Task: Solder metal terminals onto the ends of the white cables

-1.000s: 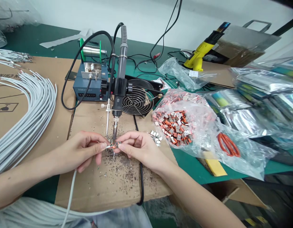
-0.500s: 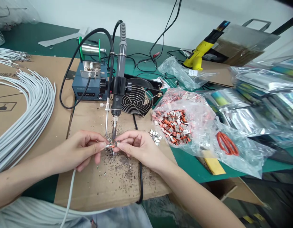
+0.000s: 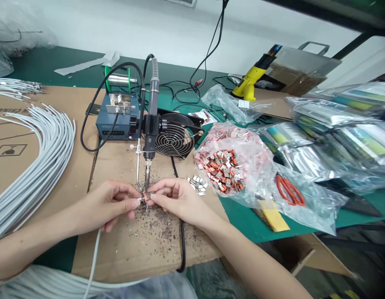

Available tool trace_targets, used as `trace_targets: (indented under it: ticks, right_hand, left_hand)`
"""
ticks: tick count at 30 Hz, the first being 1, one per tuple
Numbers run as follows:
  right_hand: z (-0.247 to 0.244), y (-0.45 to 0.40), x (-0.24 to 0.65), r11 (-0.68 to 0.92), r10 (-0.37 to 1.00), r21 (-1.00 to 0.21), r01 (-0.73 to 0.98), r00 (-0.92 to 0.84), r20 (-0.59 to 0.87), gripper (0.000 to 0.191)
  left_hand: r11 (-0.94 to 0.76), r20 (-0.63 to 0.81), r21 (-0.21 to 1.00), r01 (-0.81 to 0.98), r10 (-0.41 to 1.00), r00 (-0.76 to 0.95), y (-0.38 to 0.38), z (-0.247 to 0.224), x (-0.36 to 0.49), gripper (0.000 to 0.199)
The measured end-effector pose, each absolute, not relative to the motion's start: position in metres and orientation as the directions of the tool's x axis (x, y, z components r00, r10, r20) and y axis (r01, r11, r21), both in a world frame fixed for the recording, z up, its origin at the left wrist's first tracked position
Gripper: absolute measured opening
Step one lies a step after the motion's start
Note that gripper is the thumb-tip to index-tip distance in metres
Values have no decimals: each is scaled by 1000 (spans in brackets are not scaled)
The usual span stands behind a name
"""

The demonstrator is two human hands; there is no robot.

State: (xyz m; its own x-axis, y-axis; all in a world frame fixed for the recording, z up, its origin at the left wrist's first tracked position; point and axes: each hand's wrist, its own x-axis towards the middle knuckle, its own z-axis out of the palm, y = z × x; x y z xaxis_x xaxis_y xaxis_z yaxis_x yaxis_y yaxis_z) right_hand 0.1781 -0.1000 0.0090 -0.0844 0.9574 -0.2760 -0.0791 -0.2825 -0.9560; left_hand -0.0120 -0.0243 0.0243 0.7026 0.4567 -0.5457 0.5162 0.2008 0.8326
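Observation:
Pinched in my left hand (image 3: pixel 119 202) is the end of a white cable (image 3: pixel 94 255), which hangs down toward my lap. My right hand (image 3: pixel 176 200) grips a small metal USB connector (image 3: pixel 146 196) with an orange insert. Cable end and connector meet between my fingertips, right under the soldering iron (image 3: pixel 151 135), which is clamped upright in a stand. A thin solder feed tube (image 3: pixel 138 166) comes down beside its tip. Whether the tip touches the joint is too small to tell.
A blue solder feeder (image 3: pixel 113 124) with a solder spool and a fan (image 3: pixel 175 140) stand behind. Right are loose connectors (image 3: pixel 197 185), a bag of orange connectors (image 3: pixel 225 170) and a yellow heat gun (image 3: pixel 250 81). White cables (image 3: pixel 52 162) lie left. A black cord (image 3: pixel 182 245) crosses the cardboard.
The camera view has tilted up a little, so everything sits lower and slightly left. Both hands keep their grip under the iron; the connector looks barely moved relative to the tip.

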Motion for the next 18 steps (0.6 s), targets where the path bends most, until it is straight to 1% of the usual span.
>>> trace_targets:
  ticks: [4,9,13,18]
  right_hand:
    - [6,-99,178,-296,953,-951,-94,-89,-288,10]
    - [6,-98,178,-322,945,-942,-96,-89,-314,11]
    - [6,-98,178,-308,950,-947,-88,-88,-301,12]
    - [7,-99,178,-268,962,-958,-100,-79,-260,14]
  left_hand:
    - [184,-544,825,534,512,665,-27,24,-11,35]
    - [87,-491,835,544,565,664,-26,21,-11,36]
    - [-2,-427,856,517,561,709,-24,20,-12,38]
    - [-18,-400,868,496,566,721,-24,21,-11,37]
